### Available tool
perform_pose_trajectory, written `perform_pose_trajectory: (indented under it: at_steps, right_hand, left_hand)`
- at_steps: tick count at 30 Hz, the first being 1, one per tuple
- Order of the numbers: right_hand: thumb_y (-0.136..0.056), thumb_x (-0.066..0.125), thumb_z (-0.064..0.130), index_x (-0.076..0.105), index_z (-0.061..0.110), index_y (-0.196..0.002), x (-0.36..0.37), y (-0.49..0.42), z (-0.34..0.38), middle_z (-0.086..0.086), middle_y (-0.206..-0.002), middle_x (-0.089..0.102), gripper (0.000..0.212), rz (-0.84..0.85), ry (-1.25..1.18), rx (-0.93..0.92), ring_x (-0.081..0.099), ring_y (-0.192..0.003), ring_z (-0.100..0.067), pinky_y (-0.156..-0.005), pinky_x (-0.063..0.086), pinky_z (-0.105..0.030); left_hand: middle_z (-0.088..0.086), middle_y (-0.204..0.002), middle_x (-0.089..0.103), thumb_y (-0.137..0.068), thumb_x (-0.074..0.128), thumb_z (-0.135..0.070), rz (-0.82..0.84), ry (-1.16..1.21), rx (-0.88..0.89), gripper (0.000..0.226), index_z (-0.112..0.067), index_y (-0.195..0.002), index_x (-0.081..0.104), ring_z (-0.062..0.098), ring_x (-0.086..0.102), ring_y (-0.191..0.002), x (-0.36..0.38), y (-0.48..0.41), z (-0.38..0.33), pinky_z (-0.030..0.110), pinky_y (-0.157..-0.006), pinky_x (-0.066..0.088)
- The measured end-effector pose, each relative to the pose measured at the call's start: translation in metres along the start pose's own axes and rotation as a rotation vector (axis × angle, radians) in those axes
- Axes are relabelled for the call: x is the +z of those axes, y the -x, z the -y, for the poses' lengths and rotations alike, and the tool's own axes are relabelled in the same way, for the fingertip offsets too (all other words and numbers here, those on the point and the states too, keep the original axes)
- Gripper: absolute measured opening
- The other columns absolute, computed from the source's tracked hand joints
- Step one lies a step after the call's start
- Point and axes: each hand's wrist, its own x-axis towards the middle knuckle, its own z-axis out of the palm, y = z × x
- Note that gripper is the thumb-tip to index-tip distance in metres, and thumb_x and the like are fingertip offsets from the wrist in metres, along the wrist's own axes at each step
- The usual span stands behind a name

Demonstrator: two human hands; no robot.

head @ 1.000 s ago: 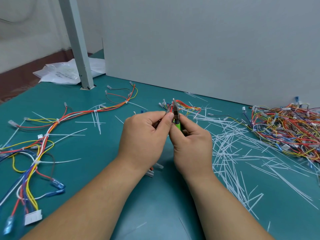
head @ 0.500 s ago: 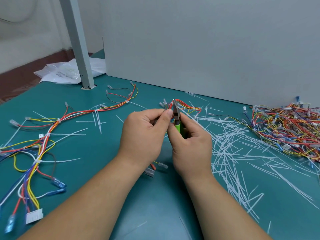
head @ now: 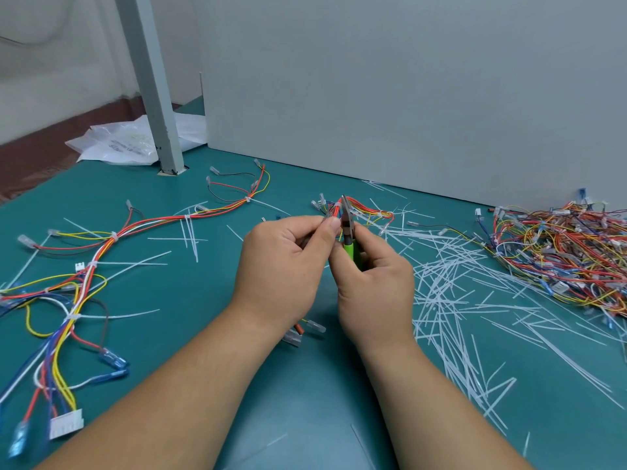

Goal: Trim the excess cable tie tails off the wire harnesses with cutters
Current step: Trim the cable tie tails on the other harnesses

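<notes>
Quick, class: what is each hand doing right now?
Left hand: pinching the wire harness.
Right hand: gripping the green-handled cutters.

teal tabletop (head: 190, 334), grey partition (head: 407, 96), grey post (head: 152, 89)

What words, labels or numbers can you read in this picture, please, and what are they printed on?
Plastic bag: bluish print, too blurred to read.
No lettering shows on the cutters or the held wire harness.
</notes>
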Motion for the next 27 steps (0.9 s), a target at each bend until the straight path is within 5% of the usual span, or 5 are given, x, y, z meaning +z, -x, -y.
perform_pose_trajectory:
  at_steps: [3,8,12,15,27]
  right_hand:
    - [-0.096,0.071,0.026,0.072,0.019,-0.091,0.0002,0.0008,0.0014,0.004,-0.071,0.047,0.008,0.007,-0.022,-0.008,0.039,-0.065,-0.015,-0.062,0.034,-0.032]
    - [-0.094,0.07,0.028,0.074,0.02,-0.094,0.0018,0.0015,0.0033,0.004,-0.074,0.053,0.009,0.017,-0.041,-0.022,0.044,-0.068,-0.014,-0.065,0.039,-0.032]
    - [-0.095,0.071,0.026,0.075,0.026,-0.094,0.0007,0.0024,0.0032,-0.003,-0.075,0.057,0.004,-0.002,-0.035,-0.035,0.046,-0.07,-0.012,-0.066,0.042,-0.032]
    - [-0.095,0.069,0.029,0.072,0.029,-0.088,0.0001,0.0026,0.0032,0.005,-0.069,0.048,0.007,-0.001,-0.015,-0.03,0.04,-0.066,-0.011,-0.062,0.035,-0.031]
    - [-0.095,0.073,0.022,0.061,0.04,-0.072,0.0007,0.0023,0.0088,0.011,-0.066,0.042,0.032,-0.014,0.059,-0.029,0.039,-0.063,-0.009,-0.06,0.031,-0.023]
  left_hand:
    - [0.008,-0.075,0.073,-0.096,0.064,-0.033,-0.02,0.009,-0.006,0.023,-0.044,-0.082,0.077,0.03,0.062,-0.07,0.0001,-0.0001,-0.0016,0.041,-0.062,0.051]
    - [0.007,-0.074,0.073,-0.097,0.064,-0.03,-0.01,0.015,-0.023,0.019,-0.027,-0.087,0.08,0.027,0.061,-0.066,-0.0002,0.0007,0.0002,0.042,-0.061,0.052]
    - [0.005,-0.074,0.074,-0.097,0.064,-0.029,-0.012,0.003,-0.023,0.019,-0.028,-0.087,0.08,0.012,0.058,-0.064,0.0005,0.0015,-0.0001,0.04,-0.061,0.051]
    - [0.005,-0.075,0.074,-0.097,0.064,-0.03,-0.008,0.005,-0.021,0.019,-0.028,-0.088,0.08,0.027,0.063,-0.07,0.0011,0.0022,-0.0002,0.04,-0.062,0.051]
    - [0.003,-0.074,0.074,-0.097,0.062,-0.034,0.007,-0.04,0.008,0.014,-0.036,-0.094,0.076,0.029,0.064,-0.072,0.0002,0.0017,0.0017,0.04,-0.061,0.052]
